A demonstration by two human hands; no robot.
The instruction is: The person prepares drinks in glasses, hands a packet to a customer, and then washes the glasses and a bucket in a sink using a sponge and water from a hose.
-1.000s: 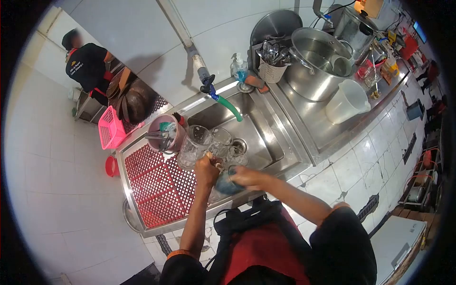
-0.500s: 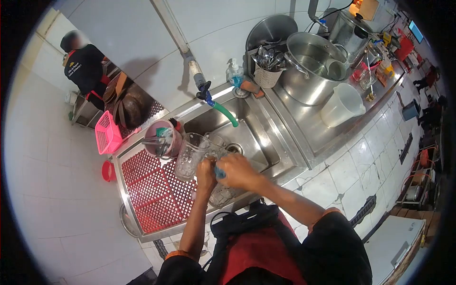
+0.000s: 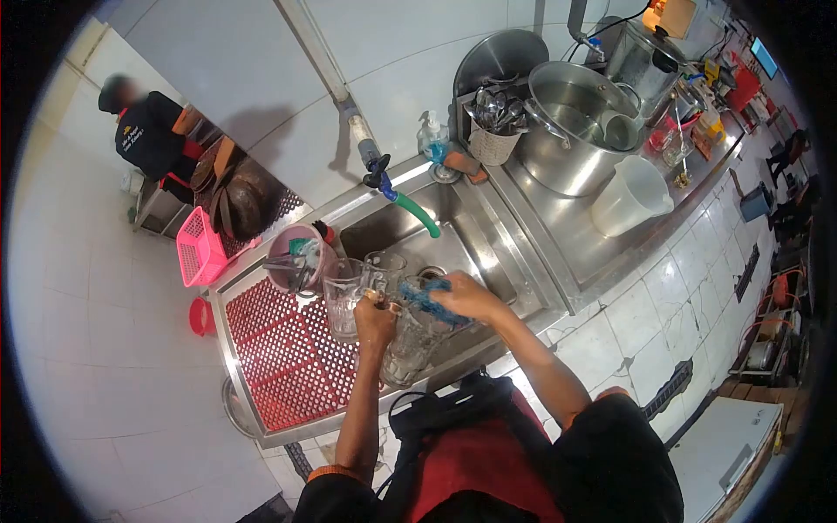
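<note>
Over the near left part of the sink (image 3: 514,261), my left hand (image 3: 376,321) is closed round what looks like the handle of a clear glass mug (image 3: 410,350). My right hand (image 3: 468,298) grips a blue scrubbing mesh (image 3: 427,301) at the mug's right side. A glass pitcher (image 3: 343,301) stands just left of my left hand, and another glass vessel (image 3: 384,264) is behind it. The green hose (image 3: 418,213) on the tap hangs over the basin beyond my hands.
A pink bucket (image 3: 301,257) of utensils stands beside the red perforated mat (image 3: 283,349). Rightward are a cutlery holder (image 3: 494,142), large steel pot (image 3: 571,157) and white plastic pitcher (image 3: 628,200). Another person (image 3: 153,135) stands at far left, near a pink basket (image 3: 200,248).
My right hand has moved right, away from my left hand, and the blue mesh now shows spread out. The other person has shifted slightly.
</note>
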